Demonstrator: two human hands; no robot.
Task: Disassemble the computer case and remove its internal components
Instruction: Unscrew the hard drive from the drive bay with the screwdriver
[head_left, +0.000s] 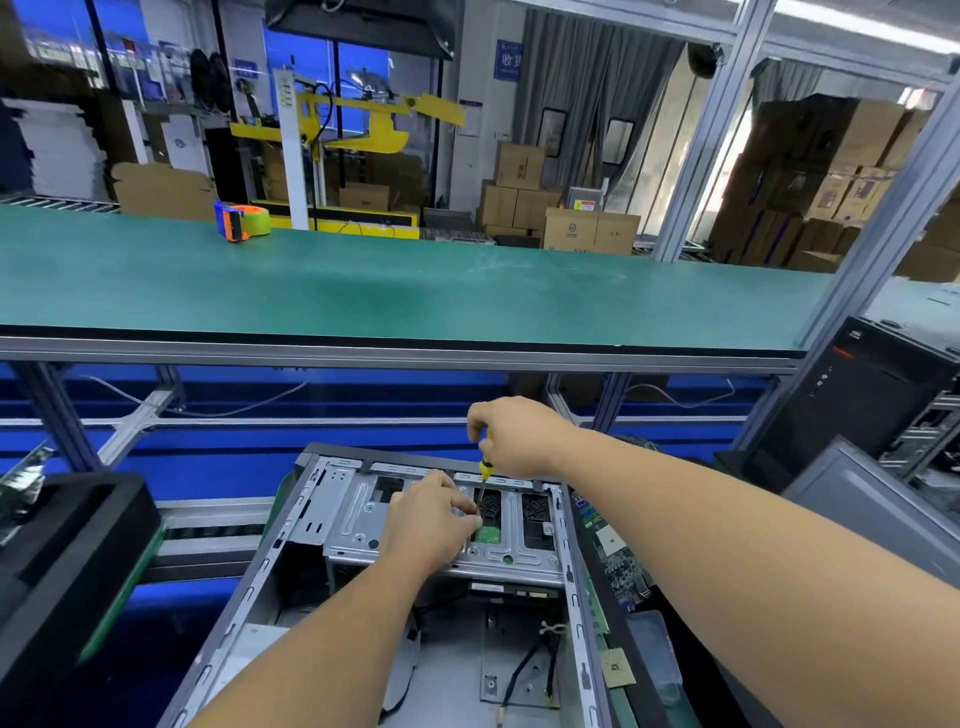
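Observation:
An opened grey computer case (291, 545) lies in front of me with its side off. A silver drive cage (358, 514) spans its far end, with a green drive board (487, 535) showing through a slot. My right hand (511, 434) grips a yellow-handled screwdriver (484, 467) held upright, its tip down on the cage. My left hand (431, 519) rests on the cage, its fingertips pinched at the screwdriver tip; whatever they hold is hidden. Black cables (524, 670) lie loose on the case floor.
A motherboard (608, 551) leans along the case's right side. A black foam tray (67, 561) stands at left. Black tower cases (867, 395) and a grey panel (883, 509) are at right. A green shelf (415, 291) above holds a tape dispenser (241, 221).

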